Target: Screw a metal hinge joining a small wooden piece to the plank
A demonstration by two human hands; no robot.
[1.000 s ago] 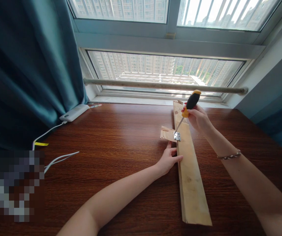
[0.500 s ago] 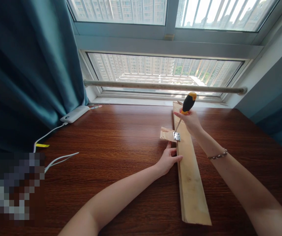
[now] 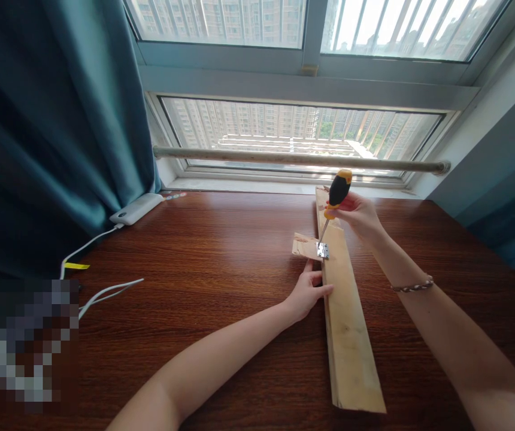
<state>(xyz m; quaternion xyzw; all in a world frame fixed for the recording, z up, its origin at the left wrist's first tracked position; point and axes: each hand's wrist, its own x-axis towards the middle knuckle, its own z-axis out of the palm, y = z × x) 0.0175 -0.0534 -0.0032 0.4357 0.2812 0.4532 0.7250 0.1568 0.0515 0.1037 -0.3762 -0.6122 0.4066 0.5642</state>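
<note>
A long pale wooden board (image 3: 351, 335) lies lengthwise on the table. A small wood piece (image 3: 305, 246) sticks out from its left side, and a silver hinge (image 3: 323, 249) spans the two. My left hand (image 3: 306, 291) grips the board's left edge just below the small piece, thumb on top, fingers against the side. My right hand (image 3: 359, 215) holds a black and yellow screwdriver (image 3: 340, 188) near the lower end of its handle. The screwdriver is tilted, with its tip down at the hinge; the screw under the tip is too small to make out.
The brown wood-grain table (image 3: 212, 239) reaches to the window sill. A white power strip or charger (image 3: 136, 209) with a white cable lies by the blue curtain (image 3: 60, 108). Another white cable (image 3: 109, 292) and a yellow strip (image 3: 76, 266) are at left. A metal rail (image 3: 284, 158) crosses the window.
My right hand has shifted a little to the right and turned about the screwdriver's handle. The handle has tipped slightly left, its tip still at the hinge. My left hand and the board have stayed put.
</note>
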